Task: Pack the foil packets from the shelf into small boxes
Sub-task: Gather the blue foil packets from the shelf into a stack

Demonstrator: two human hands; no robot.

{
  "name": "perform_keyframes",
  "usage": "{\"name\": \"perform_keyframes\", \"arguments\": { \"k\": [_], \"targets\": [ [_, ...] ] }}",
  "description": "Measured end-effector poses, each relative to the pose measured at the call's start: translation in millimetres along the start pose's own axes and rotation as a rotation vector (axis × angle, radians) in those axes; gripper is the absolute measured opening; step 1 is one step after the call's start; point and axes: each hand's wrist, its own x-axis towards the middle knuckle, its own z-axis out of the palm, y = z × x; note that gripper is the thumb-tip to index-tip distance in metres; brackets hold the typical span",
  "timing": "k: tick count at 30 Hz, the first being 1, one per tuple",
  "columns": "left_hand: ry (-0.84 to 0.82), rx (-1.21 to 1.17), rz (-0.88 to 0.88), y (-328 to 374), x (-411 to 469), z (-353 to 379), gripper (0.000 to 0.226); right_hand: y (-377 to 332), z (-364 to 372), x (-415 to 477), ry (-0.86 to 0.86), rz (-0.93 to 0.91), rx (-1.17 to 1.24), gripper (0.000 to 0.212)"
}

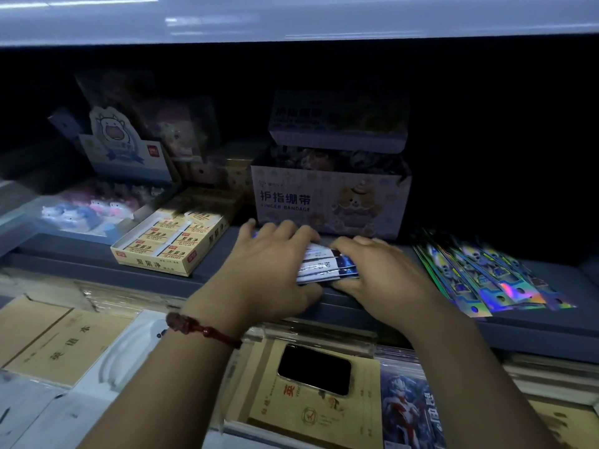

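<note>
- I judge the job to be at an early stage: nothing I can see is packed yet, and I am only gathering.
- A stack of foil packets (327,265) lies at the front edge of the shelf (534,332), just in front of the finger bandage box (330,202), and I have it between both hands.
- More holographic foil packets (486,280) lie fanned out toward the right end of the shelf, apart from my hands. Those are left to collect.
- My left hand (275,270) is palm down, its fingers curled over the stack's left end, thumb at the near side.
- My right hand (379,270) grips the right end, fingers curled over the top.
- An eraser box (171,244) sits toward the shelf's left, just beside my left hand.
</note>
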Motion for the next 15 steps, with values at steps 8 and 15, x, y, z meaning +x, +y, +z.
{"name": "perform_keyframes", "arguments": {
  "k": [8,15],
  "targets": [
    [0.246,0.072,0.028,5,-15,33,0.061,14,11,14,0.088,0.053,-0.033,0.053],
    [0.217,-0.061,-0.001,-20,2,46,0.061,16,15,3,0.180,0.080,0.040,0.093]
  ]
}}
